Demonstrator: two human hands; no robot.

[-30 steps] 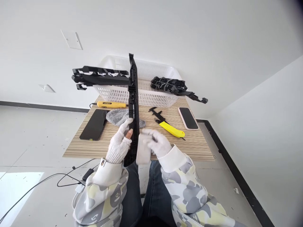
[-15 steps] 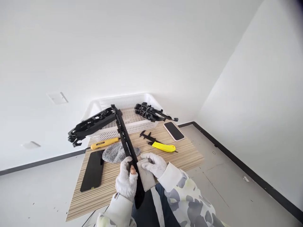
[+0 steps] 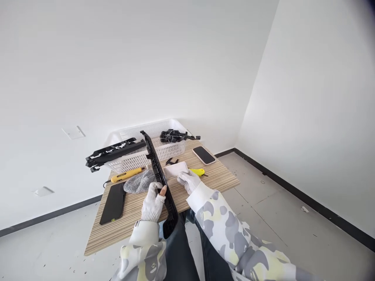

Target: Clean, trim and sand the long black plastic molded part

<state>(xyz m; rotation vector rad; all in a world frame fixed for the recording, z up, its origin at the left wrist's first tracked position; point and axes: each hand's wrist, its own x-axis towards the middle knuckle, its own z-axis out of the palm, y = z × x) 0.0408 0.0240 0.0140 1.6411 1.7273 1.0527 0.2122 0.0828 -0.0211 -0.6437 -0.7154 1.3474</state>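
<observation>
My left hand (image 3: pixel 152 203), in a white knit glove, is closed around a long black plastic strip (image 3: pixel 158 175) that slants up from my lap over the table. My gloved right hand (image 3: pixel 189 180) is closed on a white cloth (image 3: pixel 175 169) held against the strip's right side, partway up. A grey knit glove (image 3: pixel 139 182) lies on the wooden table (image 3: pixel 211 177) just left of the strip.
A white mesh basket (image 3: pixel 172 150) stands at the table's back, with black plastic parts (image 3: pixel 113 152) hanging over its left edge and more parts (image 3: pixel 172 136) at its right. A yellow tool (image 3: pixel 125 175), a yellow knife (image 3: pixel 200 171), a dark phone (image 3: pixel 113 198) and another phone (image 3: pixel 204 155) lie around.
The view has swung upward and right. My right hand slid the white cloth up along the strip, away from my left hand. My left hand kept its grip.
</observation>
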